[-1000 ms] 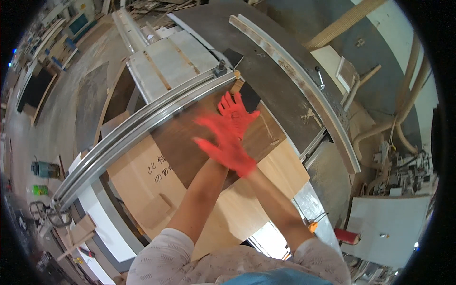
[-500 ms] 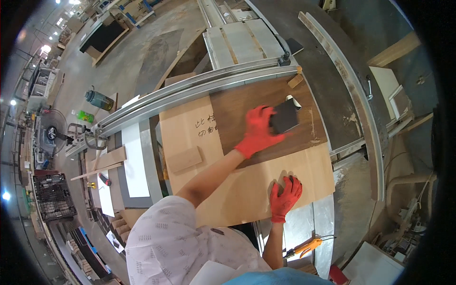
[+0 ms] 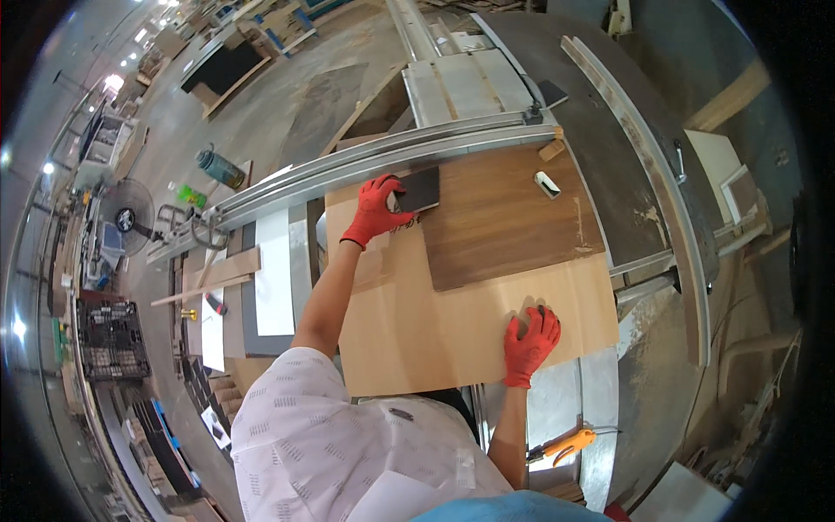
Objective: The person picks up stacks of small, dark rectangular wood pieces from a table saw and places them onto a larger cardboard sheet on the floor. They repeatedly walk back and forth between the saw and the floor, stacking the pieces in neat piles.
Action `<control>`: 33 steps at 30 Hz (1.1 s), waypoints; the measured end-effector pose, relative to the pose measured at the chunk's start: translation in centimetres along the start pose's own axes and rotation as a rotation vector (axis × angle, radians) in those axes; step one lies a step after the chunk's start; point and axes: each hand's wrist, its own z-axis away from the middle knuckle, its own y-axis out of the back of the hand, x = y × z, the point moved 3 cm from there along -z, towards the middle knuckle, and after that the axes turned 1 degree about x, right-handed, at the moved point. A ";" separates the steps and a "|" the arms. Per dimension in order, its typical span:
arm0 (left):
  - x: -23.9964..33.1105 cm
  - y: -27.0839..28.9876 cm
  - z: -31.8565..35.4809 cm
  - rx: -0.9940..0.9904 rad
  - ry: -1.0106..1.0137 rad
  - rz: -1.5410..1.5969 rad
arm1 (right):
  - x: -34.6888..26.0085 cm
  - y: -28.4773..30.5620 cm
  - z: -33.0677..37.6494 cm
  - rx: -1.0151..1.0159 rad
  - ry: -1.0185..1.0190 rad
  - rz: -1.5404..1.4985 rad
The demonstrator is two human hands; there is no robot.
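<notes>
My left hand point(image 3: 377, 210), in a red glove, is closed around one end of a small dark rectangular panel point(image 3: 420, 189). The panel is over the far left corner of a brown wood-grain board point(image 3: 513, 230), close to a metal fence. That brown board lies on a larger light wood board point(image 3: 391, 335), which bears handwriting partly covered by my left hand. My right hand point(image 3: 531, 344), also red-gloved, rests with fingers spread on the light board near its front right edge. A small white-and-black object point(image 3: 547, 184) lies on the brown board's far right part.
The long metal fence point(image 3: 365, 172) runs along the far side, with a small wood block point(image 3: 551, 150) at its right end. An orange-handled tool point(image 3: 571, 445) lies at the front right. Left are white strips point(image 3: 275, 274), a dark bottle point(image 3: 221, 166) and a fan point(image 3: 127, 217).
My left hand has carried the dark panel leftward and away from me, from the brown board's right side to its far left corner. My right hand stays on the light board.
</notes>
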 end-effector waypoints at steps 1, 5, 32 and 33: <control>-1.7 1.2 1.0 -0.012 -0.021 -0.004 | -0.2 -0.2 0.2 -0.005 -0.003 -0.010; -6.5 5.2 3.7 -0.099 0.063 -0.108 | -0.4 -0.6 0.1 0.007 -0.031 -0.048; -1.6 3.7 3.9 0.088 -0.032 -0.419 | 2.7 33.2 25.9 0.283 -1.254 0.791; 0.2 3.0 3.5 0.098 -0.071 -0.442 | 2.8 33.3 27.0 0.235 -1.352 0.759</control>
